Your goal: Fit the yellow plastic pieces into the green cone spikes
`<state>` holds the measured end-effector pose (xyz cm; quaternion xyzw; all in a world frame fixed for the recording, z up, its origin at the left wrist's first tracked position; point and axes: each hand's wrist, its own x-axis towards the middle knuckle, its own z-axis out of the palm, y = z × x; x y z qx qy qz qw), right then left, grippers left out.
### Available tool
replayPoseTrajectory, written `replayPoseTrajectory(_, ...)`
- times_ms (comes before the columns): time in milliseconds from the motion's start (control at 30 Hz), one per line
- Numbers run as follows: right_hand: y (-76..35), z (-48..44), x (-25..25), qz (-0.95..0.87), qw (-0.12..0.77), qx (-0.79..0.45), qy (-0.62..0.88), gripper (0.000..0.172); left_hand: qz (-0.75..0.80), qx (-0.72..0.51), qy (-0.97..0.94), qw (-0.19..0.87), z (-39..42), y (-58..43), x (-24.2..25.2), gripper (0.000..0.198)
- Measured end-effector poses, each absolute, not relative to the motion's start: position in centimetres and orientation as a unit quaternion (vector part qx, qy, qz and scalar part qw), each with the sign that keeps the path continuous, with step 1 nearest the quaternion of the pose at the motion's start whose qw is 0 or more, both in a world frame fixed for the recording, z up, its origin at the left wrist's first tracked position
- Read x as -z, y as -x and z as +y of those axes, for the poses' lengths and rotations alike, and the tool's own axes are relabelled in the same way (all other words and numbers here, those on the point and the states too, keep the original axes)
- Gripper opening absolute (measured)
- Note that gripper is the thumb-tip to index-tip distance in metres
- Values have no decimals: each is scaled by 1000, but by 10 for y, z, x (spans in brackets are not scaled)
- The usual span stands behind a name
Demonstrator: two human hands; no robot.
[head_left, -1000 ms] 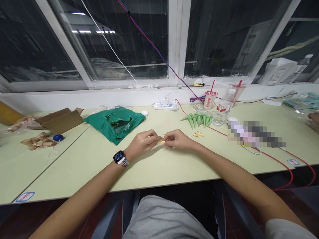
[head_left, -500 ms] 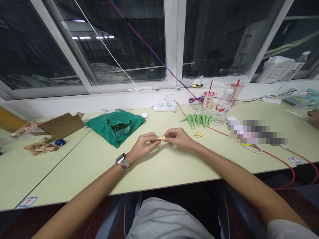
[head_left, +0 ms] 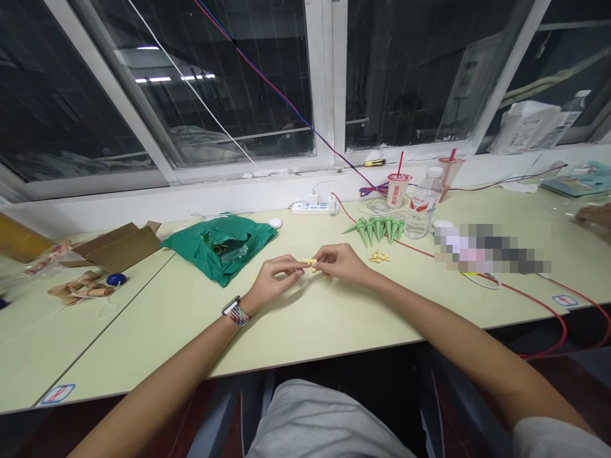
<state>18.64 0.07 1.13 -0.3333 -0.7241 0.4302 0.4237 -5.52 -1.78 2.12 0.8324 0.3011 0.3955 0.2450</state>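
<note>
Over the middle of the table, the thumb and fingers of my right hand pinch a small yellow plastic piece. My left hand, with a watch on its wrist, is closed in a pinch at the left end of that piece. Whatever sits between its fingertips is too small to make out. To the right of my right hand lies a little pile of similar yellow pieces. Behind that pile, several green plastic spikes lie side by side.
A torn green plastic bag lies left of my hands, near a cardboard box and wooden toy parts. A water bottle and a cup with a straw stand behind the spikes. A red cable runs rightward. Another person's hand shows far right.
My left fingertips have drawn slightly left along the yellow piece, which stays in my right fingers. The view has shifted a little.
</note>
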Motion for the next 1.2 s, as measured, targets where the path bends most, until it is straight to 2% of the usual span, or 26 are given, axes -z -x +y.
replayPoseTrajectory(200, -186, 0, -9, -726, 417, -440, 325, 17, 340, -394, -812, 266, -18, 53, -22, 30)
replayPoseTrajectory(367, -186, 0, -9, -728, 423, -431, 325, 17, 353, -387, -796, 302, -14, 53, -15, 26)
replayPoseTrajectory(700, -187, 0, -10, -727, 416, -429, 338, 16, 325, -395, -819, 260, -16, 55, -21, 24)
replayPoseTrajectory(933, -187, -1, -10, -734, 410, -431, 327, 15, 355, -391, -801, 282, -13, 53, -16, 30)
replayPoseTrajectory(1067, -188, 1, -9, -732, 414, -424, 336, 17, 363, -389, -790, 304, -12, 53, -12, 27)
replayPoseTrajectory(1200, -188, 0, -9, -733, 412, -419, 343, 17, 351, -389, -804, 279, -13, 53, -15, 25)
